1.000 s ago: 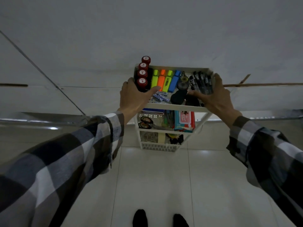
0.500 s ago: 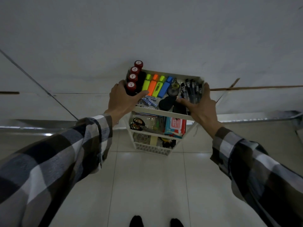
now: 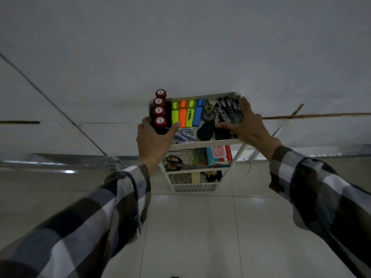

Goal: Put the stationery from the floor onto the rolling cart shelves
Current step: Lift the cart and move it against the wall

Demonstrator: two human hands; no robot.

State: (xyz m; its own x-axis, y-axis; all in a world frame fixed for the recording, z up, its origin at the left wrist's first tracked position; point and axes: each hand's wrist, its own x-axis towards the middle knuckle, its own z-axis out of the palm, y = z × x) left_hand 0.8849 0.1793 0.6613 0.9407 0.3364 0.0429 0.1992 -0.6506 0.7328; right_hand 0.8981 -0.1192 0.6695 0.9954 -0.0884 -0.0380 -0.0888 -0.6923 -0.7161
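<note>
A white rolling cart [image 3: 202,144] stands against the wall ahead of me. Its top shelf holds a row of red-capped bottles [image 3: 160,111], several highlighters [image 3: 185,114], black pens [image 3: 228,110], a tape dispenser [image 3: 208,111], batteries [image 3: 183,136] and dark round items. My left hand [image 3: 153,142] grips the top shelf's left front corner, thumb over the rim. My right hand [image 3: 248,125] grips the right side, fingers lying over the pens. The middle shelf shows scissors [image 3: 173,163] and a red-and-teal packet [image 3: 217,156]; the bottom shelf holds small items, partly hidden.
A pale tiled floor [image 3: 200,227] spreads between me and the cart. A white wall [image 3: 180,47] rises behind the cart, with a metal strip [image 3: 60,159] along its base and a thin brown strip [image 3: 321,115] to the right.
Both hands kept their hold on the cart's top shelf. The cart has turned slightly and shifted in view, first left, then back toward the centre.
</note>
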